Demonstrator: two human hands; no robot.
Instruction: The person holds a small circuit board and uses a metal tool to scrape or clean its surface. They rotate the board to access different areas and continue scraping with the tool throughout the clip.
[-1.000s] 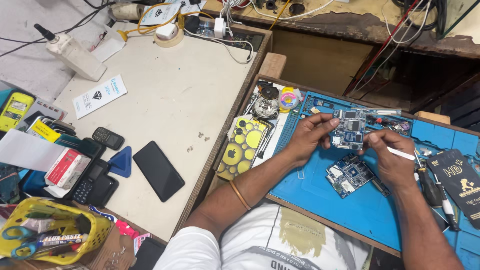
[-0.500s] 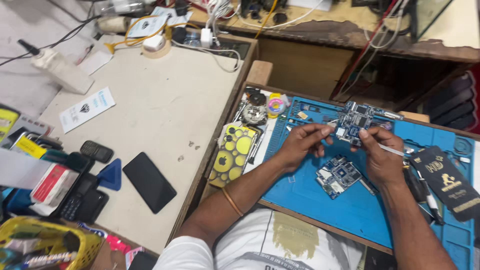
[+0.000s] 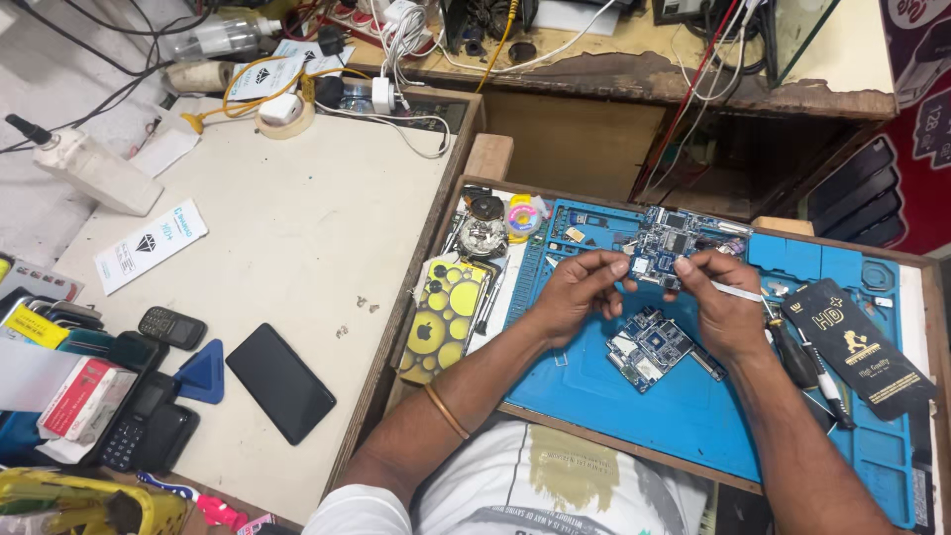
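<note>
Left hand [image 3: 575,287]: fingertips pinched the left edge of a circuit board [image 3: 666,243], held just above the blue work mat [image 3: 684,406].
Right hand [image 3: 723,312]: closed around white tweezers [image 3: 735,291], thumb touching the board.
Second board [image 3: 649,347]: lay on mat below hands.

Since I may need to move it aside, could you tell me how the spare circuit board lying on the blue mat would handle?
The spare circuit board looks thin and flat, so probably light, stiff, unlikely to roll. Its exposed small parts suggest fragility; edges seem safest. The blue mat may resist sliding.
</note>
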